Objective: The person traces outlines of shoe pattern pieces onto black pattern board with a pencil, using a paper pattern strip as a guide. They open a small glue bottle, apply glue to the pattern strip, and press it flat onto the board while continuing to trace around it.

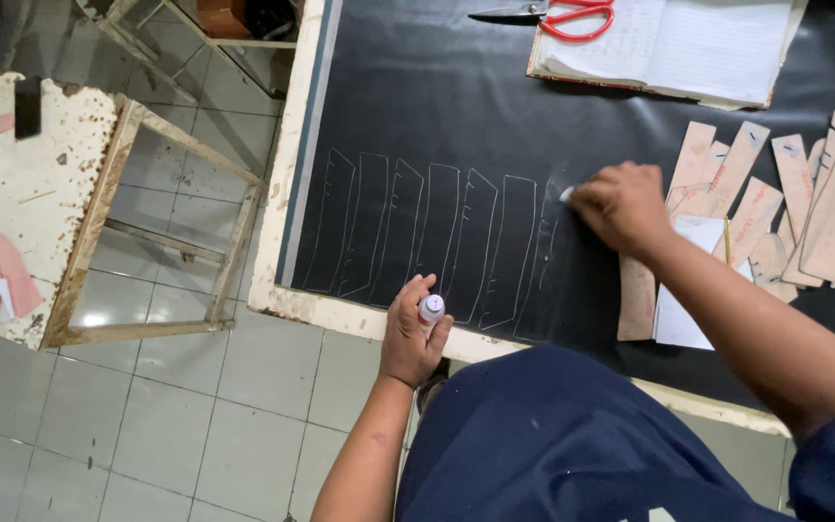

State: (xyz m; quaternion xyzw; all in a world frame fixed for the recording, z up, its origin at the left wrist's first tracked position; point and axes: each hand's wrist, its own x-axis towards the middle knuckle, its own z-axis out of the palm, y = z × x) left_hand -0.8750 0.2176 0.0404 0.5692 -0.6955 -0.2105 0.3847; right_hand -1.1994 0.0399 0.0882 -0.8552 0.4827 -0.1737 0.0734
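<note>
Right hand (622, 205), grip closed on a small white marking piece (566, 194), presses the black sheet (456, 106) right of the chalked outlines (417, 237) (smear risk), while left hand (410, 333), below them, clasps a white-capped bottle (431, 308).

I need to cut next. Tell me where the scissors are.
The scissors lie at the top edge of the head view, on the black sheet, handles overlapping the open notebook.
</note>
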